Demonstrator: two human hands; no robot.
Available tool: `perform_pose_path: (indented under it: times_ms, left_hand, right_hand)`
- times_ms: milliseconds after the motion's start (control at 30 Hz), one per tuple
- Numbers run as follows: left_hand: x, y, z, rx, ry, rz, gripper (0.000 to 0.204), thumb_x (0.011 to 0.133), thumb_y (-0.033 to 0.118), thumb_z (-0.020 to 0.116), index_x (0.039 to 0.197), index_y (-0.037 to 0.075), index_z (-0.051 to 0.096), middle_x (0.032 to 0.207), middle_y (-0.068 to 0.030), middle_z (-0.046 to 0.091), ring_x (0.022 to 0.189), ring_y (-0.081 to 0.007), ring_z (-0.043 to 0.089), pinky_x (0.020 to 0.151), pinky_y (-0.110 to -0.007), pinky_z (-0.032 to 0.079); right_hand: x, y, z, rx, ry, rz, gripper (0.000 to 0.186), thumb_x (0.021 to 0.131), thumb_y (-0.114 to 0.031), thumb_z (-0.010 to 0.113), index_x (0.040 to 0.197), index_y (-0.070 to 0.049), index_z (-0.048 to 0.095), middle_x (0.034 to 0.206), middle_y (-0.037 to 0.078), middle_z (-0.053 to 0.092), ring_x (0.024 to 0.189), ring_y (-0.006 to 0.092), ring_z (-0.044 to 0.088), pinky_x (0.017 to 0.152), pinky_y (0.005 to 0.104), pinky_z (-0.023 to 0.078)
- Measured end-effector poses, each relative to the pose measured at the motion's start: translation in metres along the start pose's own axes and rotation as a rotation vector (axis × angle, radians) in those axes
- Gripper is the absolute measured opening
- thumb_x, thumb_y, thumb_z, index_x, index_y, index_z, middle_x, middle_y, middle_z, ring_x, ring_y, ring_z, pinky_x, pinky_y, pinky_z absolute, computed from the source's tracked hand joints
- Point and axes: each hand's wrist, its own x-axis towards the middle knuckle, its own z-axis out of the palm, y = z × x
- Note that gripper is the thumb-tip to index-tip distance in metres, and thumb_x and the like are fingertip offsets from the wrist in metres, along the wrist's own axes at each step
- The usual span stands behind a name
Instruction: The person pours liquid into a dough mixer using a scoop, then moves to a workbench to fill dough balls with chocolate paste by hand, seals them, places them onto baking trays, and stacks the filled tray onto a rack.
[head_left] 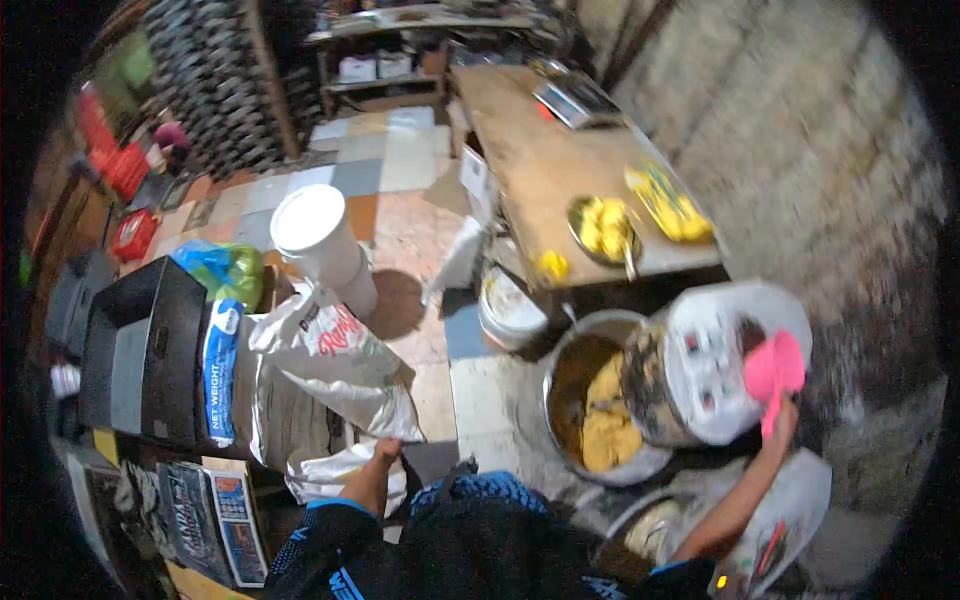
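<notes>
In my right hand is the handle of a pink plastic dipper, its cup over the white top of a mixer. The mixer's head reaches over a large metal bowl with yellow dough in it. My left hand is closed at the edge of a white sack with red lettering, left of my body. Its fingertips are partly hidden. Below the right forearm, a second white machine stands beside a bowl with pale contents.
A wooden table ahead carries a bowl of yellow dough, a yellow-smeared bag and a scale. White buckets stand on the tiled floor. Black trays are stacked at left. A rough wall rises at right.
</notes>
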Motion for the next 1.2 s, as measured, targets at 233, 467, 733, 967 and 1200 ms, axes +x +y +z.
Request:
perform_pose_path:
  times_ms: [233,467,733,967,1200]
  left_hand:
    - [0.062,0.046,-0.047,-0.520,0.029,-0.361,0.036,0.074,0.035,0.064,0.089,0.002,0.067,0.072,-0.0122,0.064,0.069,-0.0253,0.060,0.062,-0.039,0.048]
    - [0.203,0.104,-0.114,-0.417,-0.097,-0.404,0.038,0.077,0.041,0.060,0.093,0.009,0.071,0.091,-0.0147,0.067,0.086,-0.0301,0.063,0.080,-0.039,0.048]
    - [0.370,0.171,-0.246,-0.273,-0.117,0.045,0.043,0.076,0.050,0.053,0.093,0.014,0.070,0.101,-0.0157,0.065,0.094,-0.0336,0.061,0.083,-0.039,0.048]
    - [0.487,0.135,-0.374,-0.700,0.052,-0.337,0.039,0.078,0.046,0.056,0.097,0.014,0.068,0.097,-0.0133,0.067,0.096,-0.0297,0.062,0.086,-0.038,0.047]
    - [0.618,0.036,-0.464,-0.372,0.090,-0.364,0.040,0.077,0.045,0.059,0.086,0.008,0.070,0.092,-0.0141,0.068,0.088,-0.0257,0.064,0.079,-0.036,0.049]
  right_hand:
    - [0.046,-0.003,0.000,-0.008,-0.169,0.063,0.023,0.088,-0.026,0.057,0.096,-0.005,0.062,0.086,0.006,0.057,0.073,0.0169,0.054,0.062,0.0252,0.041]
    - [-0.044,-0.100,0.147,-1.283,0.737,-0.866,0.040,0.089,-0.030,0.048,0.082,0.006,0.066,0.078,0.027,0.062,0.070,0.0430,0.058,0.065,0.0497,0.044]
    - [0.081,-0.053,0.449,-0.611,0.424,-1.076,0.020,0.085,-0.014,0.052,0.098,-0.001,0.062,0.091,0.011,0.061,0.073,0.0229,0.055,0.066,0.0327,0.046]
    - [0.084,-0.053,0.832,-0.335,-0.378,-0.909,0.021,0.069,0.007,0.049,0.088,0.006,0.056,0.089,0.014,0.053,0.079,0.0270,0.052,0.070,0.0323,0.045]
    - [0.049,-0.027,1.107,-0.316,-0.560,-1.119,0.015,0.072,-0.001,0.058,0.087,0.001,0.060,0.084,0.012,0.050,0.066,0.0210,0.053,0.056,0.0288,0.044]
